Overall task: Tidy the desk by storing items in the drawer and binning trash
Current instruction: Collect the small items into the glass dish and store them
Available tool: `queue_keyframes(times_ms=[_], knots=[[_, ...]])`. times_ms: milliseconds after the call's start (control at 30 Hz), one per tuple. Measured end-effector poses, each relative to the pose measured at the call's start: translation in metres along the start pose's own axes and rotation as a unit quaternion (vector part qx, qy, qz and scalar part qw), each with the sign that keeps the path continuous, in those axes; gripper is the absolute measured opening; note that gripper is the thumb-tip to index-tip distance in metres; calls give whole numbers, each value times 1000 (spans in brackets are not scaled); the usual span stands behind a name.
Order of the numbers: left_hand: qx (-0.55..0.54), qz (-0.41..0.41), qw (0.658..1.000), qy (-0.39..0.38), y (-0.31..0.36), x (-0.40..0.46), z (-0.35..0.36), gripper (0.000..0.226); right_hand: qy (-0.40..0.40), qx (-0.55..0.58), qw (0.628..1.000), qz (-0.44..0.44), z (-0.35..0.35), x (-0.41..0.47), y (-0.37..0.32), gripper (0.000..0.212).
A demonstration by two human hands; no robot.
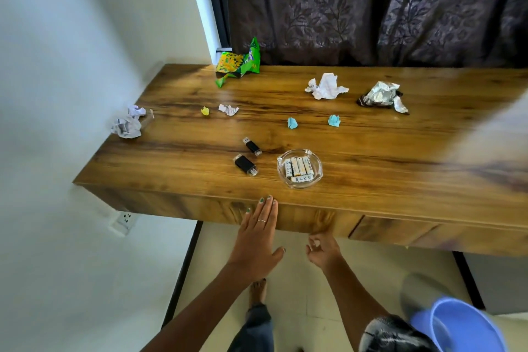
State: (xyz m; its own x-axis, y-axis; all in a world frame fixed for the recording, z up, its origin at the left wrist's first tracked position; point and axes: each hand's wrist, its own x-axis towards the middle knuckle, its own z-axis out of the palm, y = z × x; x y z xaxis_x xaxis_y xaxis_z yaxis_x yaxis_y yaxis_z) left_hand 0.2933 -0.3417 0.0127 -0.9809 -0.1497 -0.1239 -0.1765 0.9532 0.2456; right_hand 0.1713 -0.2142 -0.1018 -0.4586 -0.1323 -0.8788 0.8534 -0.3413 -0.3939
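The wooden desk [371, 157] carries two black USB drives [249, 156] and a glass dish of batteries [299, 168] near its front. Farther back lie crumpled white papers [325, 86], a smaller one [228, 109], a yellow scrap [205, 111], two blue scraps [292, 123], a green snack packet [238, 63] and a silver wrapper [383, 96]. My left hand [258, 234] presses flat with straight fingers against the drawer front [300, 218]. My right hand [323, 251] curls its fingers at the drawer's lower edge, fingertips hidden beneath it.
A crumpled paper ball [128, 123] sits at the desk's left edge against the wall. A blue bin [463, 326] stands on the floor at the lower right. A second drawer front [391, 230] lies to the right. A wall socket [124, 220] is below the desk's left corner.
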Motion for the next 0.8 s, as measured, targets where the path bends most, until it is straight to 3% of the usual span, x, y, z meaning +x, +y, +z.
queue_keyframes(times_ms=[333,467,600,700,800], knots=[[-2,-32,998,56,12,3,24,93,-3,-57,998,16,-42,-24,28,27],[-32,-52,995,76,15,2,28,81,-4,-193,981,11,-66,-50,51,16],[-26,-72,995,65,18,-4,33,74,-108,-396,911,-45,-67,-100,62,12],[-5,-91,995,34,24,-15,37,74,-239,-495,831,-85,-48,-149,52,13],[14,-108,994,-23,25,-23,35,75,-304,-586,741,-121,-36,-188,31,27]])
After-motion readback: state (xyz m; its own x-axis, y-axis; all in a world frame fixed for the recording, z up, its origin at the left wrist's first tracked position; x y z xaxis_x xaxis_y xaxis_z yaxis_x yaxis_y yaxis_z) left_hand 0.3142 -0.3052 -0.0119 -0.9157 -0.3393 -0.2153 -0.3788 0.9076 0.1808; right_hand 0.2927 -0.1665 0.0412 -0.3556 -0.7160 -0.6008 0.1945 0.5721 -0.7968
